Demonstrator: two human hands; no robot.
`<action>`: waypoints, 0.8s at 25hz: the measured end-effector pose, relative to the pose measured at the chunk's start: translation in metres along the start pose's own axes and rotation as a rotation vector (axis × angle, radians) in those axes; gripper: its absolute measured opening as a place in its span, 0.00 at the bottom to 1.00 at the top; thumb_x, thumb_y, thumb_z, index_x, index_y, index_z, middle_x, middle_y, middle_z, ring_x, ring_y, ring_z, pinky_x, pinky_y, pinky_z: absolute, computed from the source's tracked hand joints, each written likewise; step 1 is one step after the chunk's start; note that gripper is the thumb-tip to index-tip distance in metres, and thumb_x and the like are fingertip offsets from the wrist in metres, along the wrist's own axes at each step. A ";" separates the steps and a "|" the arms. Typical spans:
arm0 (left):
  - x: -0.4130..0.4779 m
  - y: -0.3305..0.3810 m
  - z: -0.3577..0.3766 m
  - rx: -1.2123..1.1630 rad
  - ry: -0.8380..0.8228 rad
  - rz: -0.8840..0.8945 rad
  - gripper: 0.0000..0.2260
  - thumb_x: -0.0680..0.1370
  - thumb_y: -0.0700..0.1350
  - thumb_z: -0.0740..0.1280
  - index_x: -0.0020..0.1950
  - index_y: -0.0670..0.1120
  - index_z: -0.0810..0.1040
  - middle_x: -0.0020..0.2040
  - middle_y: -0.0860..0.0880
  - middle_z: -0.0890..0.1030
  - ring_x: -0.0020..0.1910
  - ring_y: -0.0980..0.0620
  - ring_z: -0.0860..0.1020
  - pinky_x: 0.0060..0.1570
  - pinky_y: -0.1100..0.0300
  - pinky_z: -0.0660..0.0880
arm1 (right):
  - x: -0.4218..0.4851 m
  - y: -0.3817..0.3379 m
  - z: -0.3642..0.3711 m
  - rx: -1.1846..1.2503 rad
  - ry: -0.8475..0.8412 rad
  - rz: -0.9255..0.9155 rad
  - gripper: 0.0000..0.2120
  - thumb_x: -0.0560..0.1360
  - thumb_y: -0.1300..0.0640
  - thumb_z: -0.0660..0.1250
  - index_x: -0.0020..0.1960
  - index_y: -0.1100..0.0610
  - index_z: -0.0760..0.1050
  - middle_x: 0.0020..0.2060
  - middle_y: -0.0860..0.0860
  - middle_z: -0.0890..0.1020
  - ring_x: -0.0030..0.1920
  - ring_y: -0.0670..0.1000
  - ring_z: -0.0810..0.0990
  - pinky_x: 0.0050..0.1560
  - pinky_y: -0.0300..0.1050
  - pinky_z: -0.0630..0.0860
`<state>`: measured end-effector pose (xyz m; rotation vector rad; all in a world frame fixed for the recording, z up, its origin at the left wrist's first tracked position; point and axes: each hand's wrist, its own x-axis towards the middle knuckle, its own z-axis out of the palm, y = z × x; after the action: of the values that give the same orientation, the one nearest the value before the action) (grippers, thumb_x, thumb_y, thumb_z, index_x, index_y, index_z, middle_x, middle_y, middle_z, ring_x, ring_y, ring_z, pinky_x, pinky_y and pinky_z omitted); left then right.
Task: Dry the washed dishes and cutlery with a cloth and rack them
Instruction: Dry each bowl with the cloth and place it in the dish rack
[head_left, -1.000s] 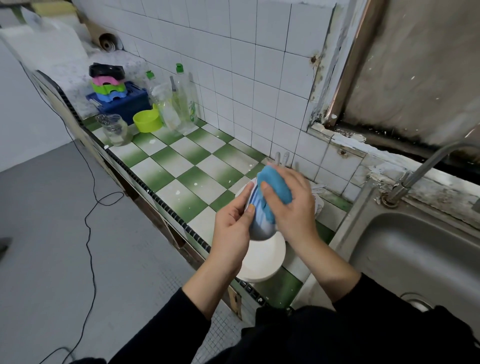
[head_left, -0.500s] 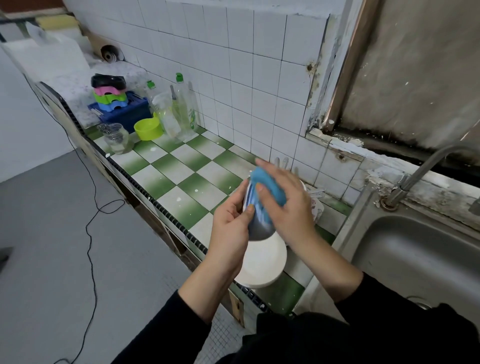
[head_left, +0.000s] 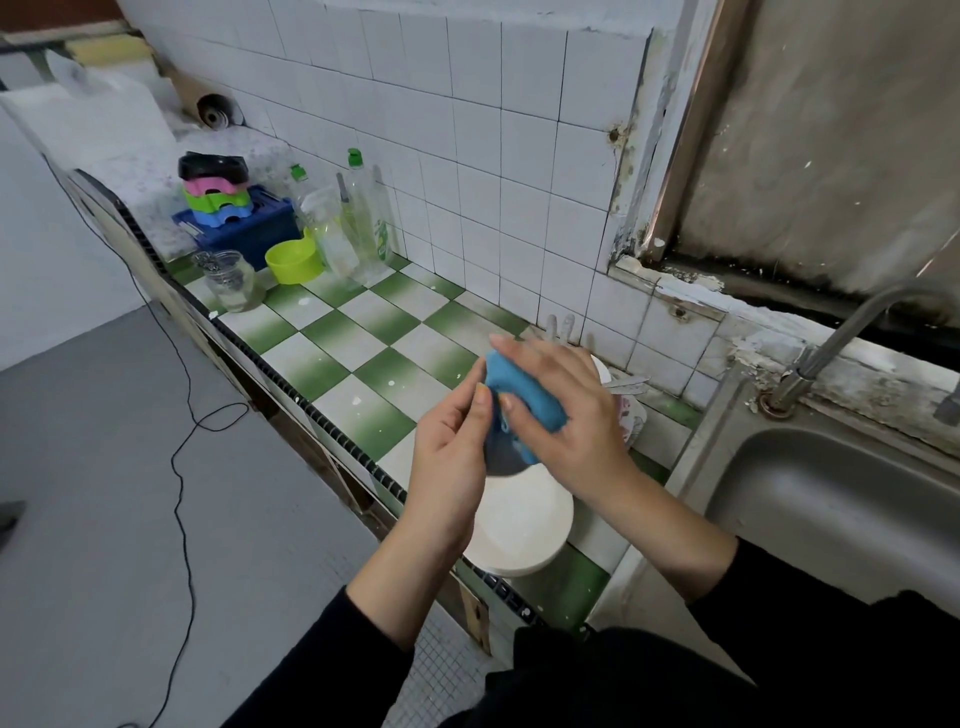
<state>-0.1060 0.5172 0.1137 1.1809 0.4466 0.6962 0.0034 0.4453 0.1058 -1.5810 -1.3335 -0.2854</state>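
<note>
Above the counter my left hand (head_left: 449, 457) grips a small grey dish (head_left: 503, 457) on edge; only its lower rim shows. My right hand (head_left: 566, 415) holds a blue cloth (head_left: 524, 400) wrapped over the dish's top. A white plate (head_left: 519, 519) lies flat on the green-and-white checked counter (head_left: 332, 338) just below my hands. Behind my right hand sit more washed dishes (head_left: 631, 415) with cutlery (head_left: 628, 384) across them, mostly hidden. The blue rack (head_left: 254, 228) stands at the far left end.
Coloured plastic bowls (head_left: 215, 195) are stacked on the rack. A lime bowl (head_left: 293, 262), a glass jar (head_left: 228, 280) and detergent bottles (head_left: 363, 223) stand beside it. The steel sink (head_left: 831, 509) and tap (head_left: 841, 343) are at right. A black cable (head_left: 179, 441) trails over the floor.
My right hand has slid the cloth round the top of the dish toward the left. The dish stays gripped in my left hand.
</note>
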 end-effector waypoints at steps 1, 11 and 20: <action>-0.002 0.000 0.001 0.011 -0.006 0.005 0.19 0.77 0.44 0.62 0.68 0.45 0.73 0.65 0.47 0.79 0.66 0.49 0.75 0.66 0.54 0.71 | 0.003 0.002 0.000 0.052 0.010 0.083 0.19 0.77 0.55 0.64 0.67 0.45 0.72 0.57 0.45 0.80 0.57 0.49 0.76 0.61 0.44 0.72; 0.002 0.021 0.020 0.037 -0.004 0.042 0.21 0.81 0.30 0.55 0.71 0.49 0.67 0.59 0.51 0.80 0.50 0.59 0.81 0.45 0.63 0.79 | -0.018 -0.001 0.022 -0.117 0.379 -0.049 0.15 0.79 0.52 0.63 0.65 0.50 0.72 0.61 0.56 0.75 0.66 0.45 0.68 0.65 0.56 0.67; 0.004 0.035 0.042 -0.227 0.074 0.043 0.18 0.82 0.34 0.56 0.67 0.50 0.72 0.63 0.47 0.79 0.59 0.51 0.79 0.54 0.61 0.78 | -0.021 -0.007 0.032 0.037 0.538 0.039 0.22 0.81 0.49 0.58 0.74 0.42 0.60 0.71 0.66 0.62 0.71 0.63 0.63 0.65 0.67 0.66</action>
<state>-0.0850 0.4983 0.1612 0.9552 0.3935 0.8081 -0.0227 0.4573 0.0799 -1.3676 -0.8827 -0.6095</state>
